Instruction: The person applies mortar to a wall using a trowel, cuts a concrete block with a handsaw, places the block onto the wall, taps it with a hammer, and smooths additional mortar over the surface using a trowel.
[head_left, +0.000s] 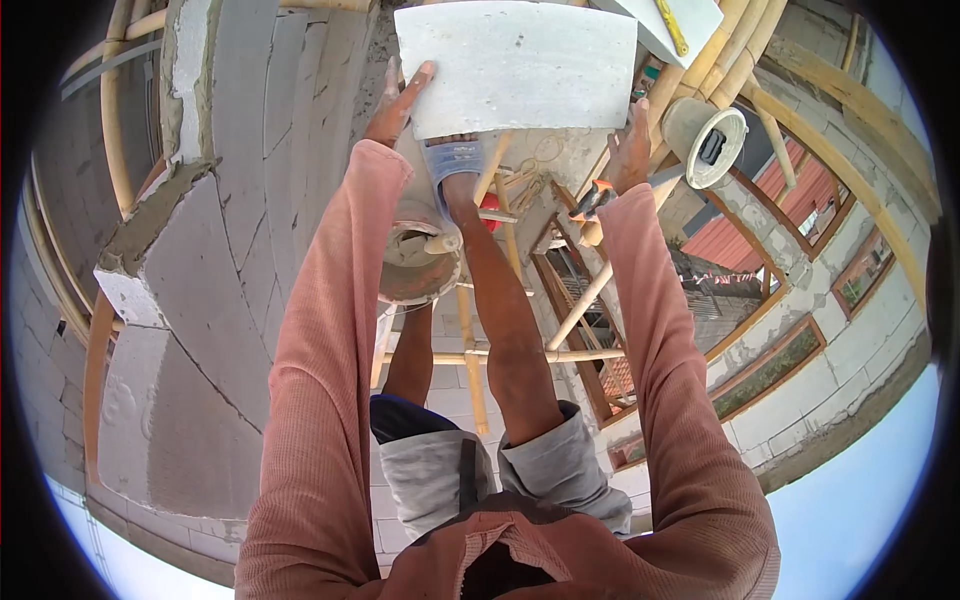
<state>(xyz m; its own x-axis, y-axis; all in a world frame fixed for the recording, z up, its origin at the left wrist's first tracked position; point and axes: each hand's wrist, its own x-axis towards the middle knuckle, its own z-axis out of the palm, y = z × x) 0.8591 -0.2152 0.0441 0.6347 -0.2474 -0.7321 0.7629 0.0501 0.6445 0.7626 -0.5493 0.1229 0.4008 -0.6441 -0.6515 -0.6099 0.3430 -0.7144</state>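
White block [518, 68] sits btwn both hands, far face hidden. L hand [397, 103] half-closed on its L edge, thumb on near face, some fingertips hidden. R hand [630, 148] partly open at its lower R corner; can't tell how firm contact is. Orange-handled tool [598, 190] by R wrist, partly hidden, type unclear. Bucket [440, 285] below L hand, cut off by sleeve [335, 270].

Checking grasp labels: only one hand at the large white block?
No: the large white block has left hand and right hand at opposite ends.
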